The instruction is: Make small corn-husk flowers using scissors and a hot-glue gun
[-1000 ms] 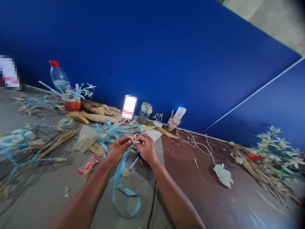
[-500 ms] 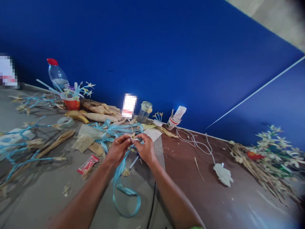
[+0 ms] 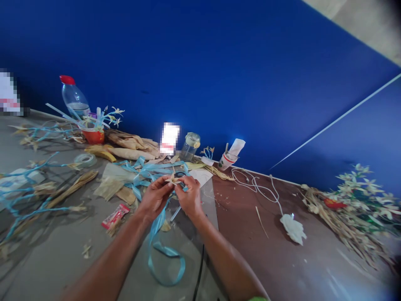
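A small cream flower [image 3: 173, 179] with pointed petals is pinched between my two hands above the table. The fingertips and thumb of my left hand [image 3: 157, 196] close on its left side. On its right side, my right hand [image 3: 189, 193] grips a petal between thumb and fingers. Light blue ribbon [image 3: 167, 251] hangs below the hands and curls on the grey surface. More blue ribbon [image 3: 147, 169] lies tangled just behind them. Under my right hand a thin whitish stick [image 3: 176, 213] shows in part.
At left stand a red cup [image 3: 94, 136] with blue-stemmed flowers and a red-capped bottle [image 3: 74, 98]. A tape roll [image 3: 85, 160], dried husks [image 3: 131, 142] and a red packet [image 3: 115, 216] lie nearby. Behind are a jar [image 3: 190, 147] and white cup [image 3: 227, 159]; a flower bunch [image 3: 363, 196] lies right.
The flower has turned in my fingers, so its petals now show spread out more clearly. My right hand has shifted slightly left; the surroundings look the same.
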Motion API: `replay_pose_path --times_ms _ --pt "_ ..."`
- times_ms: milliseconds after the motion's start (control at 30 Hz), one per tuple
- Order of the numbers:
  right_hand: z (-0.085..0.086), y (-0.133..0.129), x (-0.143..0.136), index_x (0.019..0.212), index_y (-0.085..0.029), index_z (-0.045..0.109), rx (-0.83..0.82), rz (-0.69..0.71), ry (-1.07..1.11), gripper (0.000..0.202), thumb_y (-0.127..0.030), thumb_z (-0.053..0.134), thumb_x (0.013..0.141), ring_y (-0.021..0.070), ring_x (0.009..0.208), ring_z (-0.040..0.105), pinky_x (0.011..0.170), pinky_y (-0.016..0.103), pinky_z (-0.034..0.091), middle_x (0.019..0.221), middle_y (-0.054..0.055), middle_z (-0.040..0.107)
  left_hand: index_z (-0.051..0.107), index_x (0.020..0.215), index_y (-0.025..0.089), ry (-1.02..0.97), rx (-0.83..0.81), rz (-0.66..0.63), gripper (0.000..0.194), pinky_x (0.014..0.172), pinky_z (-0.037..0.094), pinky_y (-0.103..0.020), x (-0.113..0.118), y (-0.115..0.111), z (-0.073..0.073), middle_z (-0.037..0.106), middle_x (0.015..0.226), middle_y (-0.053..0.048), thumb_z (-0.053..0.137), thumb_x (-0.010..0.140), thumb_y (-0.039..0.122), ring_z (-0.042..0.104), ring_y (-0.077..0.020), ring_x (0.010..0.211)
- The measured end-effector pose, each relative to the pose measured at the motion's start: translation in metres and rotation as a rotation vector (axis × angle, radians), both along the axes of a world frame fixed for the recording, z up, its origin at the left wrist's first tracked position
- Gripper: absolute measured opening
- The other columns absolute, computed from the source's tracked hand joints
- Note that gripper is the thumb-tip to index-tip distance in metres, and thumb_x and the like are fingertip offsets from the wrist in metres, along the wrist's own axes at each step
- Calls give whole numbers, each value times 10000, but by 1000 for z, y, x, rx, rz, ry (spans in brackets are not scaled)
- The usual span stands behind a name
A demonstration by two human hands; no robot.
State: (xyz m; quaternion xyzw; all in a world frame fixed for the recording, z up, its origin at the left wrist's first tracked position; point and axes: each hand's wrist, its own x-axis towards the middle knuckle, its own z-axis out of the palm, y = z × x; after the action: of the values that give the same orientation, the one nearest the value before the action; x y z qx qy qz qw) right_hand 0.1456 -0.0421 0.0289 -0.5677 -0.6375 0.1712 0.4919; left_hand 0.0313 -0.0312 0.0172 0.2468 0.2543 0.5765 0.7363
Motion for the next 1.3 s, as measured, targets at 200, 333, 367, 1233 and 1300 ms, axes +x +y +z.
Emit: replay_pose_path --times_ms 200,333,367,1233,1300 --pt "-2 -2 -3 742 -217 671 68 2 -77 78 -172 610 761 194 804 601 851 356 320 767 14 698 668 744 127 -74 -58 -14 194 658 489 -189 1 0 -2 673 709 -17 793 596 126 615 -96 653" --pt "-5 -6 -2 747 -224 660 185 17 -248 95 -213 601 821 181 819 568 841 354 290 751 10 684 652 714 138 -124 -85 -29 120 634 500 -195 0 -1 -2 664 704 -17 746 645 110 610 -97 627" --pt "-6 -7 -2 759 -224 659 210 21 -291 100 -217 592 833 180 826 561 836 354 285 757 12 681 649 708 137 -139 -86 -35 122 638 503 -194 0 -1 -2 664 708 -19 746 641 106 611 -98 632" --pt "-7 -10 -9 744 -201 639 318 -113 -278 73 -172 573 756 207 835 534 829 382 312 763 37 649 675 756 146 -267 -98 -126 161 694 523 -204 5 -12 5 693 763 -11 727 617 85 630 -111 690" --pt "-5 -9 -8 737 -199 641 289 -88 -199 75 -167 573 738 205 825 543 823 376 338 751 34 647 683 842 155 -267 -65 -160 211 719 522 -213 2 -11 6 698 809 -15 713 641 99 636 -115 721"
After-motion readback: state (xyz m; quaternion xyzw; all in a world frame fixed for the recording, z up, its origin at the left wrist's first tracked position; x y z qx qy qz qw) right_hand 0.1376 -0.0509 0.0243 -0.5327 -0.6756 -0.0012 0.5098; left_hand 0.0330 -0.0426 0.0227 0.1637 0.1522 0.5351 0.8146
